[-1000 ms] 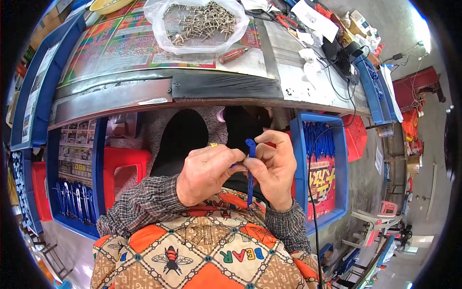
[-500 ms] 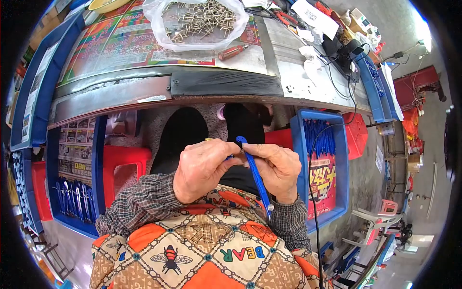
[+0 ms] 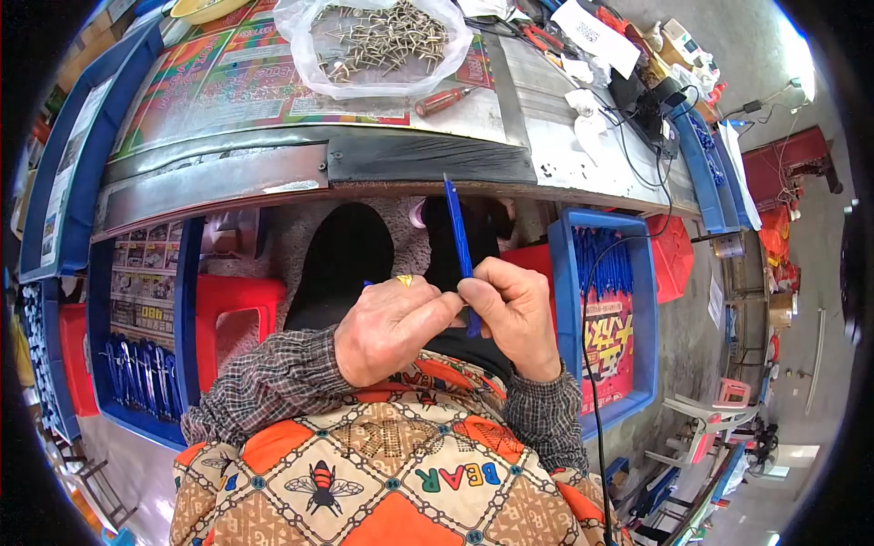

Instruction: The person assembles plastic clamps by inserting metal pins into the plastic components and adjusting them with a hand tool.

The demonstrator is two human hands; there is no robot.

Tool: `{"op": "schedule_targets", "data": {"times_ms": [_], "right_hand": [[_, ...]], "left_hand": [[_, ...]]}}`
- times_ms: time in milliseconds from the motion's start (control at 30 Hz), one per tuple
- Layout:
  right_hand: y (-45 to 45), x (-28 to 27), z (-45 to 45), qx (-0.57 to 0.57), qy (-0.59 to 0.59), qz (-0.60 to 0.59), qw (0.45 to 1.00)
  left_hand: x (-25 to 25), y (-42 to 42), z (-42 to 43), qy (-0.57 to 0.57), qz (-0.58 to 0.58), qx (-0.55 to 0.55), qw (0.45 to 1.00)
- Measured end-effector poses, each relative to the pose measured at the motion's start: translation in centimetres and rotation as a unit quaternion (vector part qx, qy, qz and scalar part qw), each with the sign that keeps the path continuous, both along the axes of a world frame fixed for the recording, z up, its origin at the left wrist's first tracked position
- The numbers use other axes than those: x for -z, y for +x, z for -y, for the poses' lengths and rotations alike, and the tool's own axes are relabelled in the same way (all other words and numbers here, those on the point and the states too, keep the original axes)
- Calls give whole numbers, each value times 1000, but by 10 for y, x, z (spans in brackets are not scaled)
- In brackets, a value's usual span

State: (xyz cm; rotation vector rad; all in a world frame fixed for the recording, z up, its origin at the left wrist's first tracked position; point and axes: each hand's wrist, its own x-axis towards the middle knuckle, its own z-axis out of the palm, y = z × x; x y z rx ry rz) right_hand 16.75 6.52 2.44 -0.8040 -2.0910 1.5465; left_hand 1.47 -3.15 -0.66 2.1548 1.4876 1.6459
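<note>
A slender blue strip-like tool part (image 3: 458,227) with a narrow pointed metal tip stands nearly upright above my lap, tip towards the bench. My right hand (image 3: 519,314) is closed round its lower part, thumb and fingers pinching it. My left hand (image 3: 391,329) is closed beside it, fingertips meeting the right thumb close to the part's lower end. A small blue bit (image 3: 368,284) peeks out behind the left knuckles; the rest of what this hand holds is hidden. A gold-coloured ring (image 3: 406,280) shows on a left finger.
The metal-edged bench (image 3: 428,164) bears a plastic bag of metal rivet-like pins (image 3: 391,41) and a red screwdriver (image 3: 442,100). Blue trays (image 3: 657,318) with similar blue parts stand on both sides. A red stool (image 3: 238,289) is at left; a black cable (image 3: 589,364) hangs at right.
The blue part has turned over: it hung down across the right palm and now points up with its narrow tip towards the bench. Both hands have shifted slightly.
</note>
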Motion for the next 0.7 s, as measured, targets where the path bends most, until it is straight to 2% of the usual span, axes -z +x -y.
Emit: {"op": "schedule_targets", "data": {"times_ms": [33, 133, 233, 267, 367, 400, 500, 633, 700], "right_hand": [[1, 2, 1, -6, -9, 6, 1000], [-6, 1, 12, 62, -81, -75, 992], [-6, -4, 14, 54, -62, -134, 988], [-6, -2, 10, 32, 0, -123, 992], [-2, 6, 7, 25, -54, -105, 993], [-3, 12, 7, 25, -40, -126, 991], [-2, 24, 0, 5, -117, -91, 989], [8, 30, -2, -64, -134, -44, 988], [13, 22, -6, -123, -87, -49, 987]], "left_hand": [[1, 0, 0, 3, 7, 6, 1000], [1, 0, -1, -5, 52, 32, 998], [-3, 2, 2, -28, 70, 29, 997], [-5, 2, 2, -30, 80, 32, 996], [-7, 1, 2, -30, 95, 28, 995], [-7, 0, 2, -29, 91, 20, 995], [-9, -2, 2, -31, 93, -3, 995], [-8, -10, 3, -45, 79, -30, 995], [-7, -11, 3, -42, 76, -41, 995]]}}
